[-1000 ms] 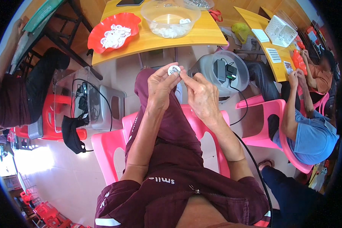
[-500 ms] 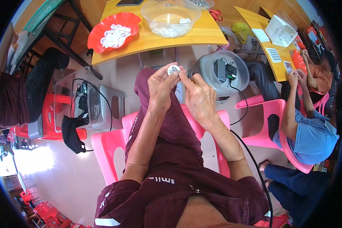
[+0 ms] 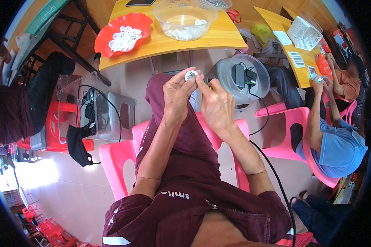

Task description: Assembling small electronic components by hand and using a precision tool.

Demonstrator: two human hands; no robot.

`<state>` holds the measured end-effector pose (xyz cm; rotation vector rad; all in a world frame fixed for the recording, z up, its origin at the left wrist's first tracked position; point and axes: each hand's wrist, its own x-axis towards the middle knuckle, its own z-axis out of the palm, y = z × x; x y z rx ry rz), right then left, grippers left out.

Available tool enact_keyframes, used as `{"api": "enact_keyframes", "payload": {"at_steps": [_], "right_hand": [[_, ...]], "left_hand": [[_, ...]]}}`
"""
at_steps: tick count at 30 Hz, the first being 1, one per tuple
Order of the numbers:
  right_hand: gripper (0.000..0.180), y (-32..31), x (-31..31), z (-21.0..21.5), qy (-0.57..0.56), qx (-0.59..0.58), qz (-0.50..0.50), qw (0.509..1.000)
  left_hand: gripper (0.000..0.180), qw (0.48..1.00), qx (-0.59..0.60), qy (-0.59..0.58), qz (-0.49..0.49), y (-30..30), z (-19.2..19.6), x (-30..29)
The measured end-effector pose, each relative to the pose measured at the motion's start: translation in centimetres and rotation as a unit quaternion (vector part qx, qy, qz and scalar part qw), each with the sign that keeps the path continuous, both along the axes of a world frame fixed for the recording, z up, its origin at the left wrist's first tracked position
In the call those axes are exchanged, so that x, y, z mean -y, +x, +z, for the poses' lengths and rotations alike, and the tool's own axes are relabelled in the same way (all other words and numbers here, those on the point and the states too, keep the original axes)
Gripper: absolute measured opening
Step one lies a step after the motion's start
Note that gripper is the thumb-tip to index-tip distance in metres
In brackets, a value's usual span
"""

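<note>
In the head view we see our left hand (image 3: 178,95) raised over our lap, fingers curled and pinched round a small round white part (image 3: 191,75) held at the fingertips, just above centre. Our right hand (image 3: 217,103) sits close at 3 o'clock of the left one, its forefinger tip touching the part's edge; the other fingers are folded in, and we cannot tell whether they hold anything more.

At 12 o'clock from the hands lies a yellow worktop (image 3: 218,37). On it stand a clear plastic bowl (image 3: 184,16) with white pieces in its bottom and, at about 10 o'clock, a red dish (image 3: 111,29) heaped with similar white parts. Nothing lies between the hands and the worktop's near edge except our maroon trouser leg (image 3: 189,136).

At 2 o'clock a grey round tub (image 3: 251,74) holds black boxes, and a black cable (image 3: 272,173) runs from it past our right forearm. At 9 o'clock a clear box (image 3: 76,105) of cables rests on a grey stool (image 3: 115,115), with a black cloth (image 3: 79,144) hanging below it. We sit on a pink chair (image 3: 119,160).

At 3 o'clock, well apart, another person in a blue shirt (image 3: 338,148) sits on a second pink chair (image 3: 292,131) at a second yellow worktop (image 3: 290,45) carrying a white basket (image 3: 304,33).
</note>
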<state>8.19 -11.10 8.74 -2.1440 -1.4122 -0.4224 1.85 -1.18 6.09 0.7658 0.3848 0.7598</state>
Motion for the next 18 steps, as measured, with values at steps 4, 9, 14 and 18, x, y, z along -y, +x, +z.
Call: {"api": "enact_keyframes", "payload": {"at_steps": [4,9,14,18], "right_hand": [[0.032,0.2,0.4,0.9,0.01,-0.023,-0.019,0.999],[0.031,0.3,0.6,1.3,-0.003,-0.029,-0.016,0.999],[0.032,0.5,0.7,1.3,-0.042,-0.016,-0.001,0.999],[0.032,0.3,0.5,1.1,-0.043,-0.008,-0.004,0.999]], "left_hand": [[0.031,0.999,0.012,-0.019,-0.049,-0.3,0.2,-0.4],[0.032,0.996,0.024,-0.044,-0.07,-0.4,-0.1,-0.5],[0.033,0.996,0.031,-0.048,-0.07,-0.3,-0.4,-0.6],[0.032,0.998,0.012,-0.03,-0.054,-0.1,-0.4,-0.3]]}}
